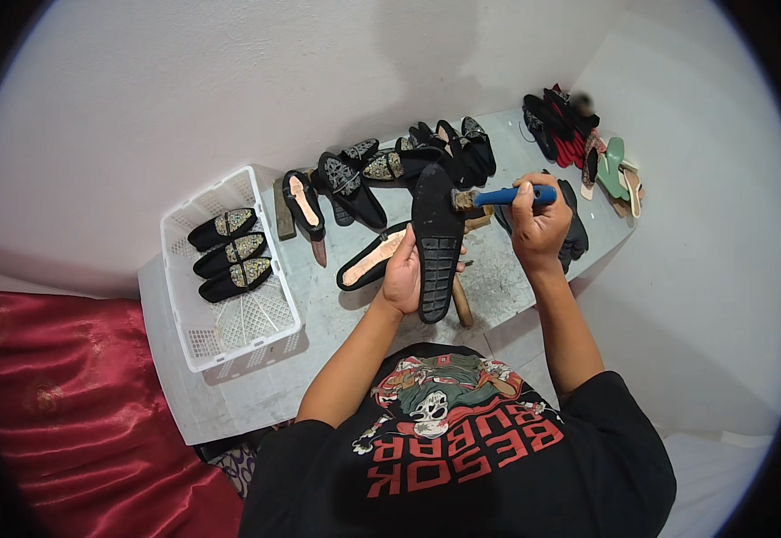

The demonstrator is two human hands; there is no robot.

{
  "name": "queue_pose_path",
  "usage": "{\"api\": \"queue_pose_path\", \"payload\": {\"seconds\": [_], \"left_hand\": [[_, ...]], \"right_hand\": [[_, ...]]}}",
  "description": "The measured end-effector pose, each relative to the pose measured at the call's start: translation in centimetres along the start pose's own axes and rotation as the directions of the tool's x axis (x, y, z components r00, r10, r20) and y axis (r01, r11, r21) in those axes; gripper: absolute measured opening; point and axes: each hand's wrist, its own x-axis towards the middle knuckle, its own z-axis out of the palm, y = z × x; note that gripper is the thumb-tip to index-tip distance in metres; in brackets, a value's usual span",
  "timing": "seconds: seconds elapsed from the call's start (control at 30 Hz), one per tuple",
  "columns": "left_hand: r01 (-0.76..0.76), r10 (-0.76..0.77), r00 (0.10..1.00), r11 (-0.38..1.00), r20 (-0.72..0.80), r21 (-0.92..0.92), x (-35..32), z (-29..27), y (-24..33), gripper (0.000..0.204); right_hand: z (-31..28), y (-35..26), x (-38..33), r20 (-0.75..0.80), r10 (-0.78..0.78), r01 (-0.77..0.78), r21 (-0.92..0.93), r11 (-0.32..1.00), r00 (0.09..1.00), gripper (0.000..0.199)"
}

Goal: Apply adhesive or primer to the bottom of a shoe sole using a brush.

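Note:
My left hand (402,273) grips a black rubber shoe sole (436,240) and holds it upright over the low table, tread side toward me. My right hand (536,224) is closed on a brush with a blue handle (509,195), whose bristle end touches the top right edge of the sole. A black flat shoe with a pink insole (372,259) lies on the table just left of my left hand. A wooden stick (462,301) pokes out below the sole.
A white plastic basket (195,336) at left holds three black embellished flats. More black shoes (381,170) line the back of the grey table (318,314). Red, green and black sandals (592,148) sit at the far right. Red cloth (58,403) lies lower left.

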Motion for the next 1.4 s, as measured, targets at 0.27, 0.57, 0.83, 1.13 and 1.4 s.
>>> {"api": "queue_pose_path", "payload": {"seconds": [0.27,0.57,0.83,1.13,1.4], "left_hand": [[0.068,-0.068,0.998,0.998,0.019,0.011,0.4,0.7,-0.2,0.067],[0.078,-0.081,0.996,0.995,0.046,0.057,0.5,1.0,-0.2,0.067],[0.022,-0.023,0.999,0.999,-0.044,-0.024,0.1,-1.0,0.6,0.065],[-0.007,0.007,1.000,1.000,0.018,-0.016,0.6,-1.1,0.7,0.064],[-0.045,0.040,0.998,0.993,-0.047,-0.108,0.8,0.6,1.2,0.066]], "right_hand": [[0.5,-0.2,1.2,-0.049,0.025,-0.020,0.098,0.995,0.998,0.018],[0.2,-0.1,0.0,-0.053,0.076,-0.068,0.137,0.988,0.996,0.017],[-1.5,-2.0,-2.6,0.028,0.007,-0.006,-0.039,0.999,1.000,0.010],[-0.8,-2.8,-1.6,0.026,-0.105,0.107,-0.092,0.990,0.994,0.009],[-1.4,-2.2,-2.4,0.105,-0.057,0.064,-0.067,0.996,0.993,0.010]]}}
